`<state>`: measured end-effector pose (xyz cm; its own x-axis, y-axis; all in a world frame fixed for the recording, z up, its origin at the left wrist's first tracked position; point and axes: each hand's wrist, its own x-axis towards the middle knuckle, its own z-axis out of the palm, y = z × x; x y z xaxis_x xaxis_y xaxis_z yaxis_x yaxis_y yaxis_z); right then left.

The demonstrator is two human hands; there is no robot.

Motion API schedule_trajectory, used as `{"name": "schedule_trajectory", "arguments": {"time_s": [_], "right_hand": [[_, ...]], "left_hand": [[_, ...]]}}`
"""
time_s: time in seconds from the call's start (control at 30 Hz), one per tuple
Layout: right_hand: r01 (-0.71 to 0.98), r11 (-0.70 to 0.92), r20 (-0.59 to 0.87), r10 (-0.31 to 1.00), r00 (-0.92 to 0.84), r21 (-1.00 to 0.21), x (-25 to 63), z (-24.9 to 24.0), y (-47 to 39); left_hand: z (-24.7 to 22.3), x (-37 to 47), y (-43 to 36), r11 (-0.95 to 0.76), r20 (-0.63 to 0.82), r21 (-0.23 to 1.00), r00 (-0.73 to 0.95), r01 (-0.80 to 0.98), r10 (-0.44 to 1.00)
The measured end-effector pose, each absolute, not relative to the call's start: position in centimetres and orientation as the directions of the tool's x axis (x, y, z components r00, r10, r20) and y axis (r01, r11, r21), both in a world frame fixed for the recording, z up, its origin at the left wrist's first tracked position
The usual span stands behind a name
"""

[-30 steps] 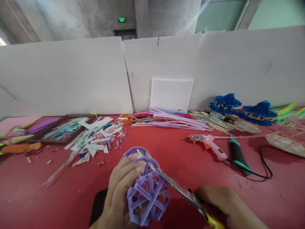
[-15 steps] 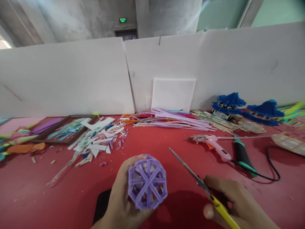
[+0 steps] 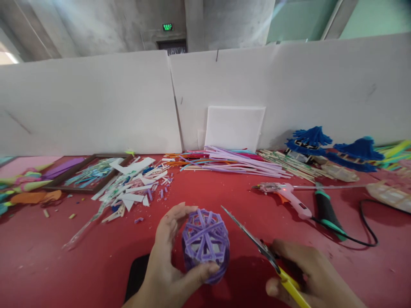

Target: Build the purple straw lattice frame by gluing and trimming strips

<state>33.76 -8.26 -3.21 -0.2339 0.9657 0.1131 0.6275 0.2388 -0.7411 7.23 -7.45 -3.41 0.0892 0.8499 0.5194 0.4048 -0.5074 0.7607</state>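
My left hand (image 3: 171,261) is wrapped round a purple openwork object (image 3: 205,239) made of crossed fuzzy strips, thumb on its near side and fingers along its far left. To the right, my right hand (image 3: 305,269) grips yellow-handled scissors (image 3: 253,239). Their blades look nearly closed and point up and left, with the tip a little apart from the purple object.
A pink glue gun (image 3: 292,199) and a black-and-green handled tool (image 3: 329,211) lie right. Scraps (image 3: 135,188) and a brown frame (image 3: 93,188) are left; purple strips (image 3: 244,162) lie at the back. A dark flat object (image 3: 136,273) sits beside my left wrist.
My left hand has tilted the purple object, so its side now shows, and shifted it slightly right. The scissors in my right hand have moved a little left.
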Motion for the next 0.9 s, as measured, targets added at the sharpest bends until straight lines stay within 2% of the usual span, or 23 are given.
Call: {"name": "schedule_trajectory", "arguments": {"time_s": [0.17,0.37,0.47,0.6,0.77,0.9], "right_hand": [[0.601,0.212,0.083,0.968,-0.235,-0.771,33.8,-3.2,-8.2],[0.554,0.163,-0.001,0.959,-0.284,-0.817,33.6,-3.1,-8.2],[0.545,0.193,0.017,0.951,-0.310,-0.816,33.7,-3.4,-8.0],[0.556,0.237,0.079,0.953,-0.293,-0.797,33.8,-4.0,-7.9],[0.573,0.261,0.121,0.955,-0.272,-0.777,33.9,-3.8,-7.8],[0.556,0.221,0.076,0.959,-0.272,-0.801,34.0,-3.6,-7.8]], "left_hand": [[-3.1,6.6,-8.1,-0.519,0.448,0.754,0.261,0.403,0.855],[-4.2,6.5,-8.0,-0.513,0.459,0.756,0.231,0.406,0.858],[-4.1,6.9,-8.3,-0.507,0.467,0.753,0.203,0.419,0.861],[-3.5,7.1,-8.3,-0.479,0.443,0.832,0.185,0.281,0.877],[-2.2,6.3,-7.6,-0.437,0.321,0.879,0.439,0.192,0.839],[-0.9,5.1,-7.3,-0.300,0.145,0.937,0.582,0.178,0.800]]}}
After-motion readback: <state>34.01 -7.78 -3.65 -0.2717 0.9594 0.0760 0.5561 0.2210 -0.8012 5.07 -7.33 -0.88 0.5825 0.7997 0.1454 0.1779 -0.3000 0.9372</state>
